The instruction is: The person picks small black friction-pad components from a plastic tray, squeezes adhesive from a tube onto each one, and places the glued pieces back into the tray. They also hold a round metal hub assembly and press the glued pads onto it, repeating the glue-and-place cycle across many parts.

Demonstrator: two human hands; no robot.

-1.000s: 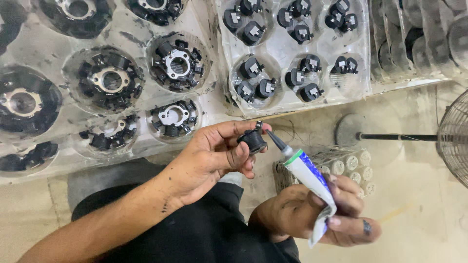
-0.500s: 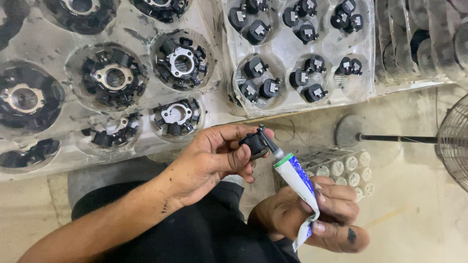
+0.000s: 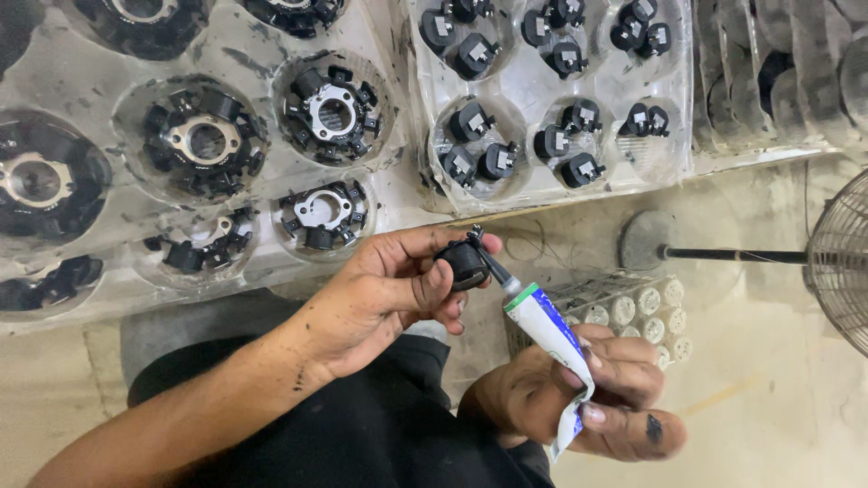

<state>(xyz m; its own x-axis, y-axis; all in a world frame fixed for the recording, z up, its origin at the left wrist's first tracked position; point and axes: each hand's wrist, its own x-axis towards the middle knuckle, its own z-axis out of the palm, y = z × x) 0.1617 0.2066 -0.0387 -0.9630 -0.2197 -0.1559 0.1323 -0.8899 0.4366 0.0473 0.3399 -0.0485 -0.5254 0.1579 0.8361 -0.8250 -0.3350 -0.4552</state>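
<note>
Left hand pinches the small, light, rigid black part; right hand squeezes the soft tube.

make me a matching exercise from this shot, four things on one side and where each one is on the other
Things:
1. small black part
2. white and blue tube
3. fan
4. ring-shaped assemblies

Places:
A. clear tray pockets, upper left
B. left hand's fingertips
C. right edge, on the floor
D. right hand's grip, nozzle on the part

Pairs: 1-B, 2-D, 3-C, 4-A
</note>
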